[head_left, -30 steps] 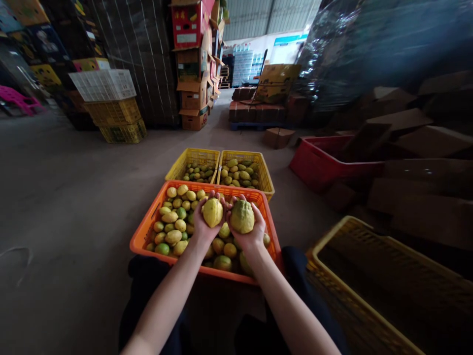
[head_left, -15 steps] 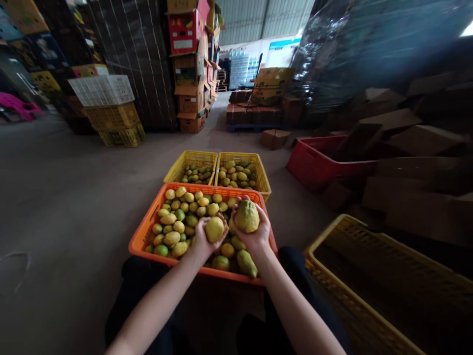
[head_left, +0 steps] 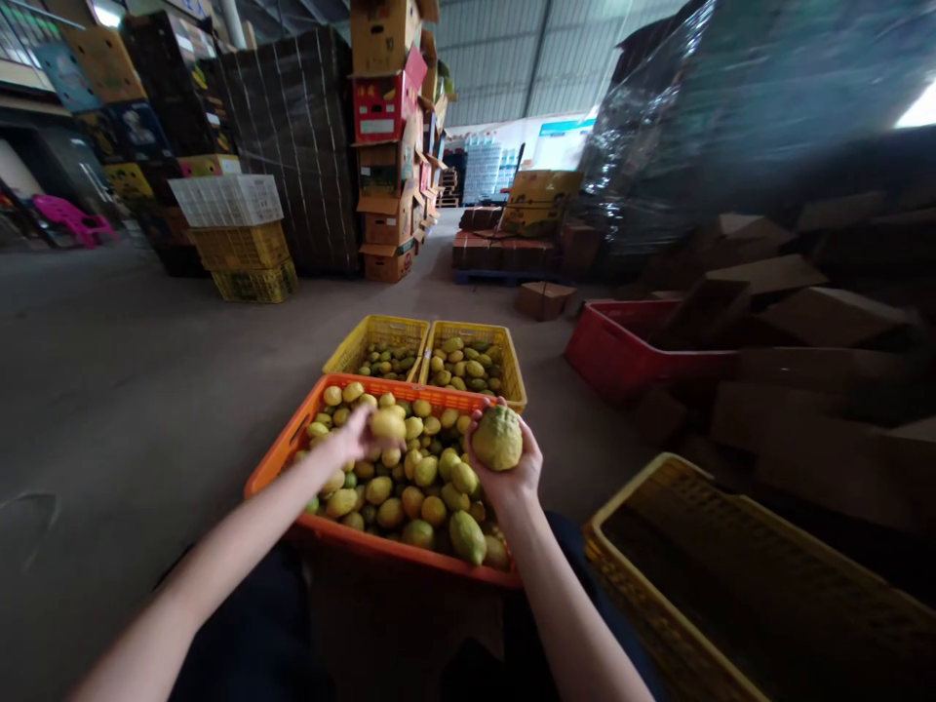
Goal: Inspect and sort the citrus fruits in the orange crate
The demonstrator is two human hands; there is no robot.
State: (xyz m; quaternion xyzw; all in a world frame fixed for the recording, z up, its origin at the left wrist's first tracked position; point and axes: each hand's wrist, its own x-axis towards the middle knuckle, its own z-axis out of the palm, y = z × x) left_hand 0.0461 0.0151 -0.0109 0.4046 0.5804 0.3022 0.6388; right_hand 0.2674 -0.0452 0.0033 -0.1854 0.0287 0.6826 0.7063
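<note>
The person sits low on the warehouse floor with an orange crate (head_left: 292, 441) right in front of their knees, heaped with yellow and green citrus fruit. Their left hand (head_left: 356, 434) reaches out over the far left part of the heap, fingers curled round a smooth yellow lemon (head_left: 387, 424); the hand is a little blurred, but the fruit sits in its grip above the pile rather than lying among the others. Their right hand (head_left: 510, 470) is held palm up over the crate's right end, cupped half closed under a large, knobbly yellow-green fruit (head_left: 497, 438), with the thumb and fingertips showing round its edges. Beyond the orange crate, touching its far side, stand two yellow crates side by side: the left yellow crate (head_left: 349, 346) holds small, mostly green fruit low down, and the right yellow crate (head_left: 512, 375) holds larger yellow-green ones. To the person's right a further yellow crate (head_left: 662, 487) sits close by, its inside dark. Farther off on that side a red crate (head_left: 621, 356) rests on the floor against a jumble of flattened brown cartons (head_left: 811, 312). Across the floor to the left stands a stack of crates, a white one (head_left: 226, 200) on top.
</note>
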